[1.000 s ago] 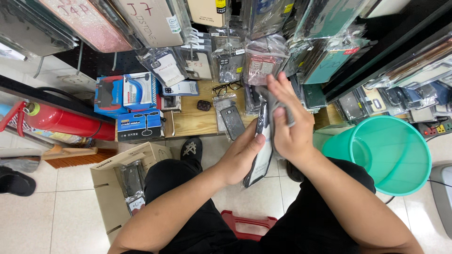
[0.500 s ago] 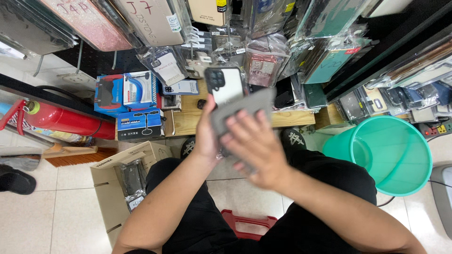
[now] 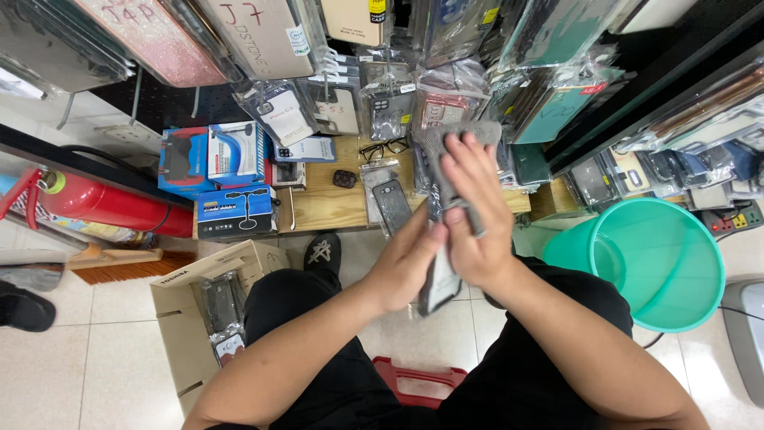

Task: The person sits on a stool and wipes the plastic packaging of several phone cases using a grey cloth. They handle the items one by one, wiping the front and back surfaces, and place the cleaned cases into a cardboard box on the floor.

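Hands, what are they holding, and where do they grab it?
The left hand grips a phone case by its lower side edge; the right hand presses a grey cloth flat against it.

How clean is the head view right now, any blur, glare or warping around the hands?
Head view: even bright light; right hand and grey cloth slightly motion-softened over the dark phone case held by the left hand; glare on the hanging clear plastic packets; wide-angle bending at the edges.
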